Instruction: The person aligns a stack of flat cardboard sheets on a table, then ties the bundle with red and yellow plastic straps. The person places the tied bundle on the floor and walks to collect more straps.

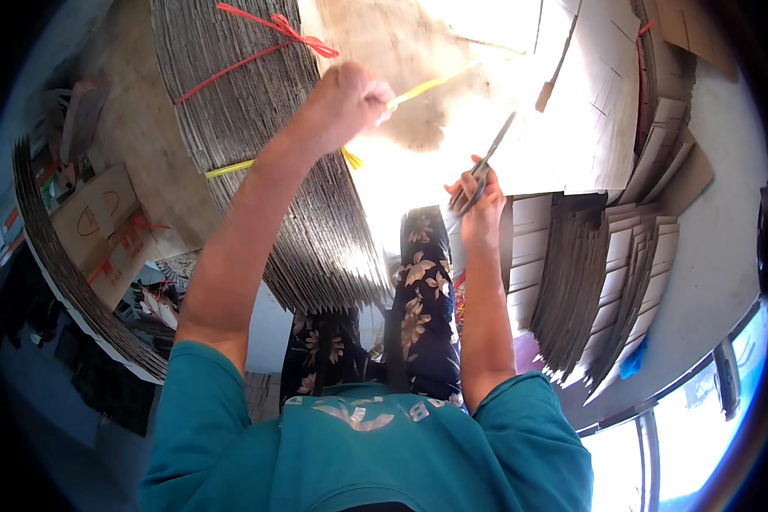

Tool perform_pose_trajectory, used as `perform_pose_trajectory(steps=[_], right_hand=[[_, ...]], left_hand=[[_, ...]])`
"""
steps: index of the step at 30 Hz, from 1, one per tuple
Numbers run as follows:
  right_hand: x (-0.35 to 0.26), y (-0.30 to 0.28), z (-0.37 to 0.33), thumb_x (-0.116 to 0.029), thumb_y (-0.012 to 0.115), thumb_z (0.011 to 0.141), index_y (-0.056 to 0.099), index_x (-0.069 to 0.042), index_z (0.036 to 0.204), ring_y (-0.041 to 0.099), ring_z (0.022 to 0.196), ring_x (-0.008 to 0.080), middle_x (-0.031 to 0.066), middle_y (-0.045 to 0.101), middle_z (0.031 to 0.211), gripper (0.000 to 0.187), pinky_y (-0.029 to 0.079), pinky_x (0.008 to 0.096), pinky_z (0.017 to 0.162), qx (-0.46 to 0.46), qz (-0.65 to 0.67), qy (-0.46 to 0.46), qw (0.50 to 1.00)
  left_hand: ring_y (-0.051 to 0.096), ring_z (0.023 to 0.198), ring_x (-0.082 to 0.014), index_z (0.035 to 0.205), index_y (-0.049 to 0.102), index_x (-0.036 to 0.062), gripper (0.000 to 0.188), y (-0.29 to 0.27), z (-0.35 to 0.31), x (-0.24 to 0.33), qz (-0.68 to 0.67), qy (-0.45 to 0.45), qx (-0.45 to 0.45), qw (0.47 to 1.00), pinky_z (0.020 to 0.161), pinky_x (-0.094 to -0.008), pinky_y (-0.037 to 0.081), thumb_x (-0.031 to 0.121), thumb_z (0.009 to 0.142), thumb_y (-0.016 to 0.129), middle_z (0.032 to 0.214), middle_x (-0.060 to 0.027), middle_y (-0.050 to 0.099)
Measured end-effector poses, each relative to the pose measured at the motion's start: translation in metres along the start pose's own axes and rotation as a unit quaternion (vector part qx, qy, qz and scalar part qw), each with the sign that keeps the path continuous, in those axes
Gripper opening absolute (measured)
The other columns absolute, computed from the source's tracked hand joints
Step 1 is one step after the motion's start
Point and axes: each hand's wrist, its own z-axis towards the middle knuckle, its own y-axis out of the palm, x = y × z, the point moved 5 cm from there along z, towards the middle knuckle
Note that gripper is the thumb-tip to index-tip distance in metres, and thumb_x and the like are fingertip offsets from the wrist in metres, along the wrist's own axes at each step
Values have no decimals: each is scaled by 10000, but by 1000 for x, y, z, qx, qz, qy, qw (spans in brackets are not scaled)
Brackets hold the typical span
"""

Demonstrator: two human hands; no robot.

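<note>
My left hand (350,101) is closed on one end of a yellow plastic tie string (431,85), which stretches from my fingers to the right across the bright table. Under my left forearm lies a long stack of cardboard sheets (256,111), packed on edge. A red string (286,30) tied in a bow binds its far part, and a yellow band (230,168) goes round it closer to me, partly hidden by my arm. In my right hand (484,200) is a pair of scissors (482,166), blades pointing away from me and up to the right.
The wooden table (358,30) is washed out by sunlight. More stacked cardboard (572,282) stands on the right, beside several flat sheets (657,162). At left are an open cardboard box (98,218) and a curved row of cardboard (60,247). Windows (691,444) are at lower right.
</note>
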Motion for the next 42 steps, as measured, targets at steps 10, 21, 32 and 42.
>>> perform_pose_trajectory(steps=[10,21,32,42], right_hand=[[-13,79,-51,-359,728,732,493,3,1127,528,758,155,69,545,796,585,446,281,728,-245,-249,47,936],[-14,117,-31,-480,721,738,515,3,1042,449,591,121,30,493,613,606,400,296,560,-287,-204,-1,936],[-16,104,-15,-329,793,716,556,9,946,448,526,101,12,503,577,473,405,263,512,-164,-265,-4,950],[-18,44,41,-177,684,753,507,-26,1082,601,875,343,183,593,946,402,473,420,739,45,-544,-132,827]], left_hand=[[512,518,-121,689,621,-46,134,-6,54,58,-6,74,-49,996,538,-284,433,60,765,651,572,-58,586],[562,583,-136,674,590,-33,170,-7,49,82,-19,-3,-80,997,548,-270,457,36,828,569,622,-87,587],[565,553,-138,666,588,-15,170,6,64,73,-58,49,-39,996,535,-281,465,10,825,536,575,-82,566],[567,742,-209,884,532,-83,162,19,88,141,97,119,65,986,658,-339,457,55,799,527,820,-145,580]])
